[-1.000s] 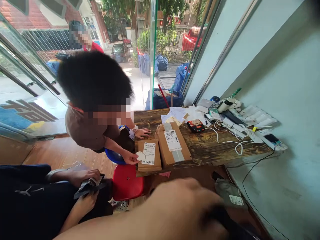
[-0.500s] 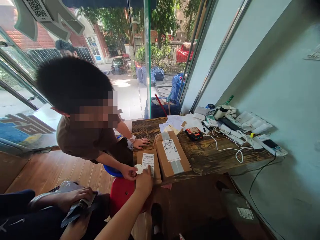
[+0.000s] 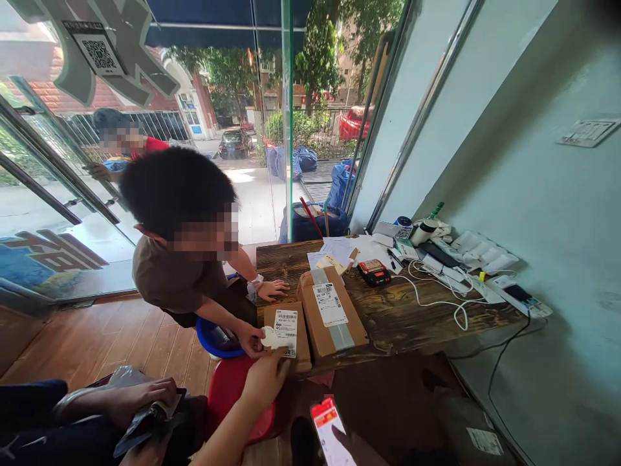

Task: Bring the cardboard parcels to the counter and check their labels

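Note:
My left hand point(image 3: 266, 377) reaches up from the bottom, fingers stretched out, at the lower edge of the shipping label point(image 3: 287, 322) on the smaller cardboard box point(image 3: 306, 353). A round cream-white piece point(image 3: 270, 336), its kind unclear, lies over the label's left edge. The hand of the person opposite point(image 3: 250, 338) holds that piece, and their other hand point(image 3: 272, 290) rests flat on the table. At the bottom edge my right hand point(image 3: 356, 446) is wrapped round a smartphone point(image 3: 327, 424) with a lit red and white screen, thumb over the screen.
A larger taped box point(image 3: 356, 327) stands beside the smaller one on the wooden table point(image 3: 407, 310). Papers, a black-and-orange device point(image 3: 373, 272) and cables lie farther right. A red stool point(image 3: 233, 388) stands below the table edge. At left, another person's hands point(image 3: 145, 395) hold a dark package.
My left hand has drawn down off the label's middle. My right hand has come into view with the smartphone. The view has shifted, and someone in red now shows outside the glass.

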Tool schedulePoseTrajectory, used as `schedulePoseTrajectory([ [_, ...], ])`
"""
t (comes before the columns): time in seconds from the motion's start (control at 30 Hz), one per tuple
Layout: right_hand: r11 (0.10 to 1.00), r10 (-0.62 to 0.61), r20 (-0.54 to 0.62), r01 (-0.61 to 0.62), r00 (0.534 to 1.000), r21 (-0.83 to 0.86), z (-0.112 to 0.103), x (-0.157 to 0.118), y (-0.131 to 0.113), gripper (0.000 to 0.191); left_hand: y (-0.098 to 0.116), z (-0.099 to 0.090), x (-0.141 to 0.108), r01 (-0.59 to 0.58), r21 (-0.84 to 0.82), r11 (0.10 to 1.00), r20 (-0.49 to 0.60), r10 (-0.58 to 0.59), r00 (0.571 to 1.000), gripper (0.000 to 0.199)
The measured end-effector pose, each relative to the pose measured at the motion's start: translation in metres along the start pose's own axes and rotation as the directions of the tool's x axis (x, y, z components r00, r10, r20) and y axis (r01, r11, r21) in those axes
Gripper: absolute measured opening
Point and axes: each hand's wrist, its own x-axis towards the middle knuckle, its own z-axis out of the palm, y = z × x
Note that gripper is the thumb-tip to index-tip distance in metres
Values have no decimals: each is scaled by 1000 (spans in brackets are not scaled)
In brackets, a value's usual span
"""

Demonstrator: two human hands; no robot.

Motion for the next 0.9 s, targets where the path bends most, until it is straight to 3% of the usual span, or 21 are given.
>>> schedulePoseTrajectory([
  [0.07, 981, -8, 151, -21, 988, 193, 16, -7, -24, 73, -15, 11, -19, 10, -228, 974, -90, -31, 995, 40],
  [0.1, 943, -55, 186, -11, 981, 332, 26, -11, -36, 74, -24, 18, -29, 4, -319, 948, -117, -44, 992, 39],
  [0.17, 871, -144, 173, 42, 974, 490, 45, -20, -62, 78, -40, 31, -50, -10, -419, 908, -130, -49, 990, 39],
  [0.33, 779, -224, 38, 156, 974, 607, 78, -31, -104, 63, -72, 51, -89, 40, -510, 859, -84, -96, 992, 46],
  [0.57, 774, -317, 14, 250, 948, 582, 97, -28, -105, 44, -95, 62, -103, 37, -570, 821, -178, -167, 970, 46],
  [0.77, 759, -255, 17, 189, 967, 623, 116, -17, -93, 37, -91, 65, -107, 3, -602, 798, -194, -150, 969, 47],
  [0.9, 771, -214, 129, 86, 968, 631, 121, -19, -94, 42, -91, 68, -113, 15, -613, 790, -235, -200, 951, 48],
])
